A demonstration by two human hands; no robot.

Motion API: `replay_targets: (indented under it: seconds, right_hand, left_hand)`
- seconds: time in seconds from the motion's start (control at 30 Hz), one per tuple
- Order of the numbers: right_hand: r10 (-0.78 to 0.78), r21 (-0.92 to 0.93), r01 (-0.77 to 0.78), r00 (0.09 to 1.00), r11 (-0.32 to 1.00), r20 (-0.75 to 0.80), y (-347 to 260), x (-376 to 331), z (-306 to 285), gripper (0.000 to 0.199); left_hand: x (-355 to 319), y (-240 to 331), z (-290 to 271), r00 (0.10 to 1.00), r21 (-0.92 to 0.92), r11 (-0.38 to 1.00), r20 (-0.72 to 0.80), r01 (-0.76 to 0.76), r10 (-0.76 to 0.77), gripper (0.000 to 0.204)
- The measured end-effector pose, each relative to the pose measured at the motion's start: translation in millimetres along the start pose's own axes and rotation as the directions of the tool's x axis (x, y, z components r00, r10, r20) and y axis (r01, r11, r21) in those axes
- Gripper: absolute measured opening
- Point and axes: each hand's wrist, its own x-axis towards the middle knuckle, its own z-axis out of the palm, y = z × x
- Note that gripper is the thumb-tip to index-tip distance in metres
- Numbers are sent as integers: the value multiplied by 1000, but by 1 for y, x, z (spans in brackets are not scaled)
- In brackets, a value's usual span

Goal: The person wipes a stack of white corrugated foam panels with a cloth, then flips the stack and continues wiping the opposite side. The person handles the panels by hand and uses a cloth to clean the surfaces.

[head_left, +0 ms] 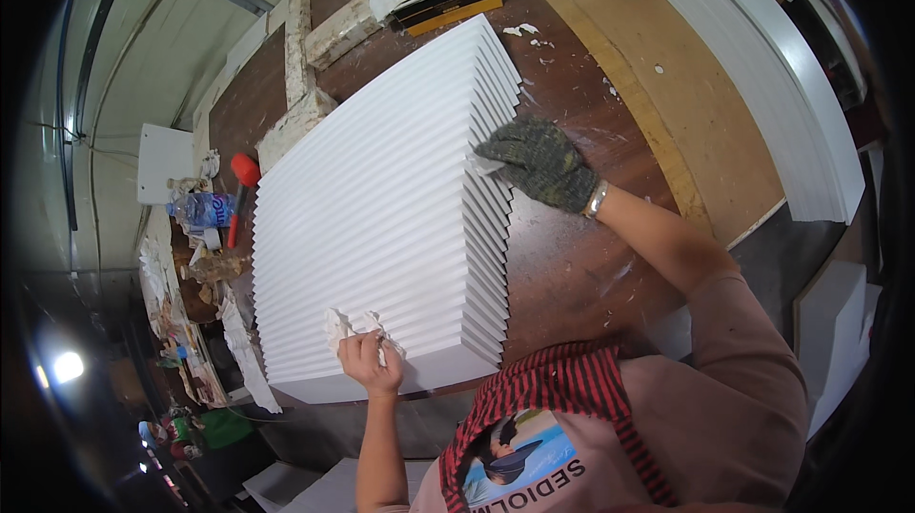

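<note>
Two hands are set on a white stack (pixel 372 199), which is laid ridged face up on the brown desk (pixel 591 270), mid-view. A crumpled wipe (pixel 336 330) is bunched in the bare left hand (pixel 372 365), fingers curled round it, at the near end of the ridged face. A small pale piece (pixel 486 166) seems to be pinched between thumb and fingers by the gloved right hand (pixel 539 166), at the stepped side of the stack.

Step in hand: judged to be surface finishing, likely filling or cleaning along the stepped side. For the next move, the piece should be drawn along the steps under light, even pressure, with the wipe ready for any residue; layers could be nudged out of line if pushed hard.

Hard to make out: the piece is mostly covered by the glove, so blade, pad or scrap cannot be told. Whether the wipe is cloth or paper is unclear; the left palm is hidden. The underside of the stack is not seen, and whether single strips are stacked is only inferred. Off left, a mallet (pixel 245 170) is partly crowded by a bottle (pixel 203 210). Lower left is lost in dark and glare.
</note>
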Motion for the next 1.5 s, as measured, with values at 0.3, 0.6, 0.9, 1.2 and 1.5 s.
replay_targets:
  seconds: [0.3, 0.6, 0.9, 1.2, 1.5]
  right_hand:
    - [-146, -89, 188, 925, 978, 352, -9, -16, -16, 7]
    - [81, -22, -84, 991, 996, -105, 35, 34, 6, 29]
    - [59, 88, -68, 994, 994, 97, 22, -8, -8, 28]
    - [-152, -6, 161, 943, 987, 295, 19, 10, -10, 12]
    - [65, -65, -66, 998, 996, -11, 50, 37, -18, 33]
  left_hand:
    - [0, 1, 0, 1000, -12, 1000, 4, -2, 2, 16]
    - [1, 1, -1, 1000, -20, 1000, 22, 6, -6, 15]
    - [0, 0, 0, 1000, -8, 1000, -4, -2, 2, 20]
    - [1, 1, -1, 1000, -1, 1000, 4, 3, -3, 21]
    - [1, 0, 0, 1000, -6, 1000, 6, -4, 4, 21]
